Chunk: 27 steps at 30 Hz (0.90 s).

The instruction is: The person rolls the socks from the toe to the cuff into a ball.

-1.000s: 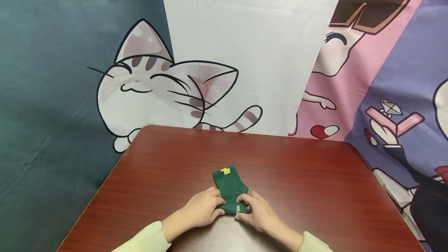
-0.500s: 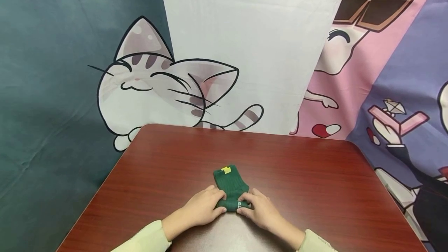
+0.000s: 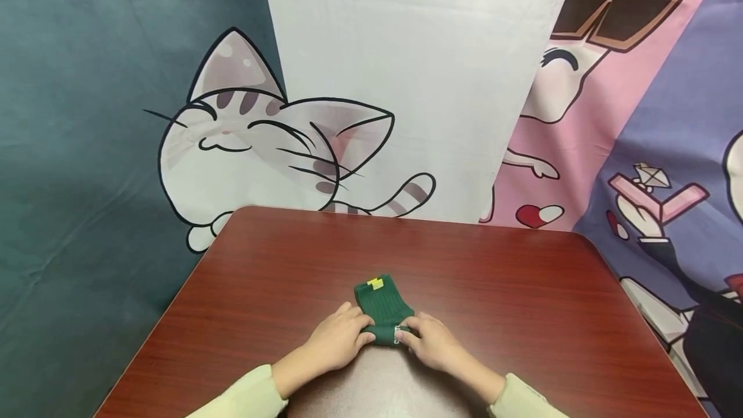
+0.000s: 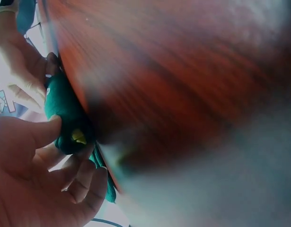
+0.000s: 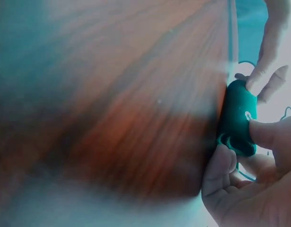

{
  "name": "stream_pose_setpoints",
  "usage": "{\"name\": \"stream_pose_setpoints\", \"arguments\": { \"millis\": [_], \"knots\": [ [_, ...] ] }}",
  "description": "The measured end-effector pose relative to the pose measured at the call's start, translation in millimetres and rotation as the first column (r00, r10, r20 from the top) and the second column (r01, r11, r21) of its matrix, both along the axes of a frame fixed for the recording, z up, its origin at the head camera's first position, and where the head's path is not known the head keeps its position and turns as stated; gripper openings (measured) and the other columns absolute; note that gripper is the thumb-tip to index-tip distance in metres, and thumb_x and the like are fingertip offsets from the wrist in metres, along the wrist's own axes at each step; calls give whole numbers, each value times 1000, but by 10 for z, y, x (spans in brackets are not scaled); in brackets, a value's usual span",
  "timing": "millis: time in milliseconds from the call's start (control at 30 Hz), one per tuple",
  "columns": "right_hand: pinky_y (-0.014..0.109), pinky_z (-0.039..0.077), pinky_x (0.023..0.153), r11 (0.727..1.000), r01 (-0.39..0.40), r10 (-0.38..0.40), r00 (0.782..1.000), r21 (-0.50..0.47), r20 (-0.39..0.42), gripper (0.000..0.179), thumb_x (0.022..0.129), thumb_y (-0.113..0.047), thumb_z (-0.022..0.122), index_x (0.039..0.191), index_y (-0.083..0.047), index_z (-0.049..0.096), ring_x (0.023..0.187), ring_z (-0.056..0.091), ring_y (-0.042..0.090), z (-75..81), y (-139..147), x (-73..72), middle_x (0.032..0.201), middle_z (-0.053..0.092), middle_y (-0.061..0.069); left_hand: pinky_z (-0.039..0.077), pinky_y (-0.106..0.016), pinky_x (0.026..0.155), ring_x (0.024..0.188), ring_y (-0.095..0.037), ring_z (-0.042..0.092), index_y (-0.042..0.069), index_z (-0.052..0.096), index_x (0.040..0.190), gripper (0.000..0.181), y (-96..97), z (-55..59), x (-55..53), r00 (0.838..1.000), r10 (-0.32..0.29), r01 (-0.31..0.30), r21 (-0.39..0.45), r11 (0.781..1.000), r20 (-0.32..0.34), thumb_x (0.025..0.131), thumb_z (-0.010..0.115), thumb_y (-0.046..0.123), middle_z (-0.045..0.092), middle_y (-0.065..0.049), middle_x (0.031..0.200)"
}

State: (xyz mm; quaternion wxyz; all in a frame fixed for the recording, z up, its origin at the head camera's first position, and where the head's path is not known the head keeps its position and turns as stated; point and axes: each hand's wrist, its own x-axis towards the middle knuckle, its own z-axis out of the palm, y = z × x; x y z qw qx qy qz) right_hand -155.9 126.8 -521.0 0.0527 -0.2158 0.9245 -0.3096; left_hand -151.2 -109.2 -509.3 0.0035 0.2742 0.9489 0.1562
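Note:
A dark green ribbed sock lies on the table, its near end wound into a thick roll and its far end flat with a small yellow patch. My left hand pinches the roll's left end between thumb and fingers. At the opposite end, my right hand holds the roll near some white lettering. In the left wrist view, the rolled sock shows a bit of yellow inside its coiled end. The right wrist view shows the other coiled end of the sock, with my thumb on top.
The reddish-brown wooden table reaches back to a fabric backdrop printed with a cartoon cat and other figures. Pale light-green sleeves cover both forearms.
Both hands have moved slightly forward, away from the body, turning the roll along the sock. The flat part is a little shorter, and the white lettering has turned partly out of sight.

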Motion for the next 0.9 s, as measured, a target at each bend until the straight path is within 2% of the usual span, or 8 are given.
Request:
{"name": "stream_pose_setpoints", "arguments": {
  "millis": [233, 467, 767, 900],
  "knots": [
    [33, 44, 66, 1000, 2, -1, 995, -9, 100, 15, 95, -33, 71, 99, -19, 72, 77, 52, 11, 71, 0, -97, 84, 60, -4, 48, -26, 75, 87, -10, 47, 14, 76, 111, 25, 45, 32, -44, 1000, 12, -13, -48, 999, -22, 98, 66, 33, 63, 5, 101],
    [28, 37, 60, 999, 42, -41, 996, -10, 76, 13, 92, -31, 74, 100, -25, 66, 67, 46, 8, 74, -20, -107, 71, 50, -9, 45, -30, 77, 95, -14, 47, 15, 76, 107, 23, 86, 52, -63, 998, 38, -41, -74, 996, -43, 95, 69, 33, 60, 5, 102],
    [27, 38, 58, 998, 47, -44, 996, -30, 79, 9, 94, -29, 72, 101, -24, 69, 64, 47, 6, 62, -30, -89, 69, 51, -10, 45, -36, 81, 97, -12, 54, 25, 70, 116, 28, 76, 43, -26, 996, 26, -32, -73, 997, -89, 89, 77, 30, 71, 9, 108],
    [27, 39, 58, 999, 41, -40, 995, -17, 86, 9, 95, -30, 71, 101, -24, 69, 63, 47, 6, 45, -27, -89, 69, 52, -11, 46, -35, 81, 97, -13, 54, 23, 71, 113, 24, 70, 33, -3, 994, 25, -35, -94, 995, -107, 91, 75, 33, 72, 9, 107]
  ]
}}
